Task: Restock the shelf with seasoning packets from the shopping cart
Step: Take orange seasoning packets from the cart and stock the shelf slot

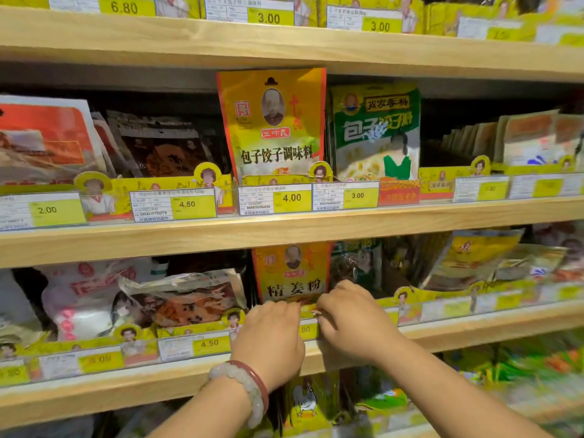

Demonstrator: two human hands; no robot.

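Two hands are reaching to one yellow ginger powder packet (292, 273) standing on the lower wooden shelf (474, 324). The left hand (268, 336) and right hand (354, 317) are curling fingers at its bottom edge, but I cannot tell if they are gripping it.

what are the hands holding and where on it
Both hands, left and right, are at the bottom edge of the yellow ginger powder packet on the shelf; whether they grip it cannot be told.

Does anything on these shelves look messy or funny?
Yes. The crinkled clear packet on the lower shelf, left of the yellow ginger powder packet, lies slumped and tilted instead of standing upright. On the far right, another yellow packet leans back at a slant. The middle shelf's front packets stand straight.
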